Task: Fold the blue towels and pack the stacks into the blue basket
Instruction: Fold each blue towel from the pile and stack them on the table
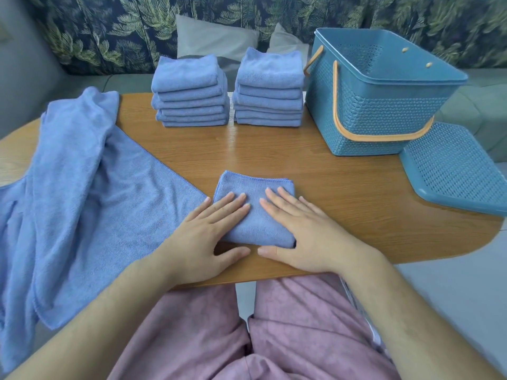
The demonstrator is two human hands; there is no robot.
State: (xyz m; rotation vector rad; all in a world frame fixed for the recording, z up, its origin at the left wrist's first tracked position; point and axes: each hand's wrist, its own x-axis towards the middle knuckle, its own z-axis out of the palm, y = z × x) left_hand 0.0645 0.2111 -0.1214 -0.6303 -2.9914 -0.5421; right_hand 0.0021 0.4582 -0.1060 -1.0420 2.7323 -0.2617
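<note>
A small folded blue towel [253,187] lies near the front edge of the wooden table [343,187]. My left hand [211,231] presses flat on its left side, fingers straight. My right hand [301,229] lies flat on its right side. Two stacks of folded blue towels stand at the back: the left stack [189,91] and the right stack [270,89]. Unfolded blue towels [76,193] lie spread over the table's left part and hang off its edge. The blue basket [378,105] with orange handles stands at the back right; I see nothing inside it.
The basket's blue perforated lid [455,171] lies flat at the table's right edge. Behind the table is a leaf-patterned sofa [109,31] with grey cushions [214,37]. My lap in pink trousers [247,338] is below the front edge.
</note>
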